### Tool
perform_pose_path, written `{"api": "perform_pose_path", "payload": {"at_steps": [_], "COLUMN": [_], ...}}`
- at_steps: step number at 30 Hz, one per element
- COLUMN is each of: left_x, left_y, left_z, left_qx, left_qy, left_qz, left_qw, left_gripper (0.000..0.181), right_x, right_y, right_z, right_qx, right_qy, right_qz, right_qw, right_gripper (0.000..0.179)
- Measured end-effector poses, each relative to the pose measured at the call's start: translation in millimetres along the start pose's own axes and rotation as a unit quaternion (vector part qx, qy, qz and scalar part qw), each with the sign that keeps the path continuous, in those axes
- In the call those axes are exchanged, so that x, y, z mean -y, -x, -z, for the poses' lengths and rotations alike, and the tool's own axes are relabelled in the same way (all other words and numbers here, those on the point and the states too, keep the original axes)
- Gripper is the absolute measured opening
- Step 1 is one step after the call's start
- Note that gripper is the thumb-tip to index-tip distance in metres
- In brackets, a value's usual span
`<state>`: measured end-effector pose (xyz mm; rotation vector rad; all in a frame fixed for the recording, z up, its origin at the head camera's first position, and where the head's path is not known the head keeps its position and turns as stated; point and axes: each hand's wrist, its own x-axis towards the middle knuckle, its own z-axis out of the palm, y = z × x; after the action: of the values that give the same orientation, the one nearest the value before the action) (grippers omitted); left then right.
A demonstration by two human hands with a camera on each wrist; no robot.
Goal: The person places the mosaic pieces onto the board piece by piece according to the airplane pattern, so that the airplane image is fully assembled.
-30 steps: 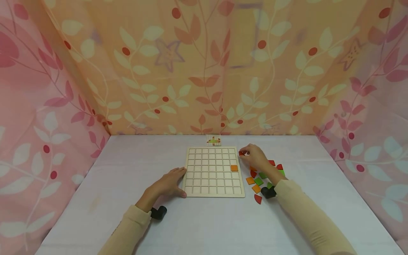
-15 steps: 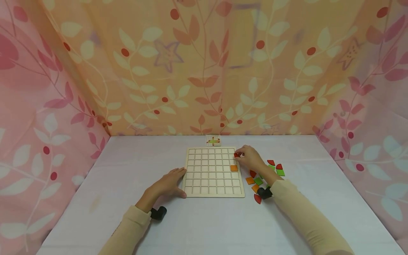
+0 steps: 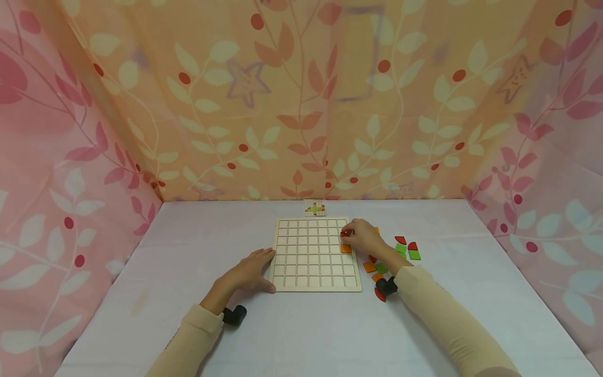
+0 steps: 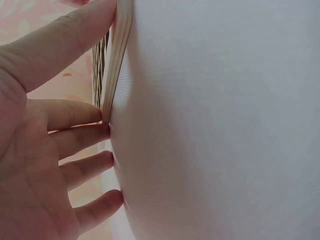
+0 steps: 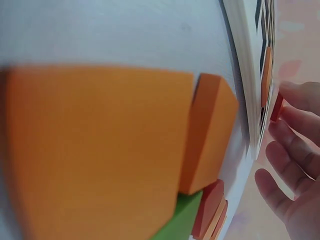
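A pale wooden grid board [image 3: 308, 259] lies on the white table. One orange square tile [image 3: 346, 249] sits in a cell near its right side. My right hand [image 3: 365, 236] pinches a red quarter-round tile [image 3: 344, 234] between thumb and fingertips, over the right column just behind the orange tile. In the right wrist view the red tile [image 5: 277, 107] shows edge-on between the fingers. My left hand [image 3: 249, 269] rests at the board's left edge with fingers spread. Its thumb and fingertips touch the board's side [image 4: 116, 65] in the left wrist view.
Loose red, green and orange tiles [image 3: 369, 267] lie right of the board, several partly hidden under my right forearm. A small pattern card [image 3: 314, 208] lies behind the board. Floral cloth [image 3: 301, 104] hangs at the back and both sides of the table.
My right hand has carried the red tile leftward and slightly nearer, from beside the board's right edge to over its right column. The left hand has stayed at the board's edge.
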<state>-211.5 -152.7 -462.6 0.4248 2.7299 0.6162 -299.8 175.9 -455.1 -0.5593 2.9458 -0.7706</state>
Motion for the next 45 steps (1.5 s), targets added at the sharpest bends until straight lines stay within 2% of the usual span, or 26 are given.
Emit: {"api": "perform_pose_path", "payload": {"at_steps": [18, 35, 40, 43, 45], "left_x": [-1.0, -0.2, -1.2, -2.6, -3.2], "left_y": [-0.5, 0.0, -0.2, 0.6, 1.1], "left_z": [1.5, 0.8, 0.7, 1.2, 1.6], "left_qx": [0.002, 0.005, 0.005, 0.006, 0.006], "left_qy": [0.002, 0.002, -0.002, -0.001, -0.001], "left_qz": [0.003, 0.005, 0.008, 0.01, 0.011], "left_qw": [1.0, 1.0, 1.0, 0.9999, 0.9999], "left_gripper": [0.1, 0.1, 0.1, 0.099, 0.099], "right_x": [7.0, 1.6, -1.6, -3.6, -5.4], "right_y": [-3.0, -2.4, -0.3, 3.7, 5.8], "right_z": [-0.8, 7.4, 12.5, 17.1, 20.1], "right_qx": [0.029, 0.03, 0.037, 0.032, 0.025], "right_qy": [0.048, 0.013, 0.003, -0.003, 0.002], "right_qz": [-0.014, -0.027, -0.051, -0.049, -0.033], "right_qw": [0.9984, 0.9991, 0.998, 0.9983, 0.9992], "right_gripper": [0.025, 0.028, 0.032, 0.031, 0.03]}}
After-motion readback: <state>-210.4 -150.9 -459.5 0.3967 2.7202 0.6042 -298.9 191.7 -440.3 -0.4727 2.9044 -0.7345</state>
